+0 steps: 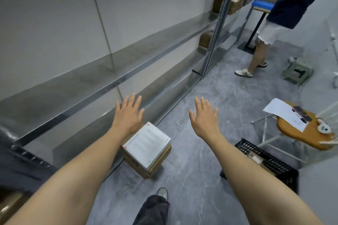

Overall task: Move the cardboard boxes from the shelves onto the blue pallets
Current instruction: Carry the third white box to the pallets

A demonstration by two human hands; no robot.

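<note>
Both hands are flat, fingers spread, holding nothing. The white box (147, 145) sits on a brown box (157, 165) on the floor, just below the left hand (128, 115), left of the right hand (204, 118).

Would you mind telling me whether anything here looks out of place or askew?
Yes: a white box sits on a brown carton on the bare floor by the shelf, twisted relative to the carton. Both hands are open and empty above them.
</note>
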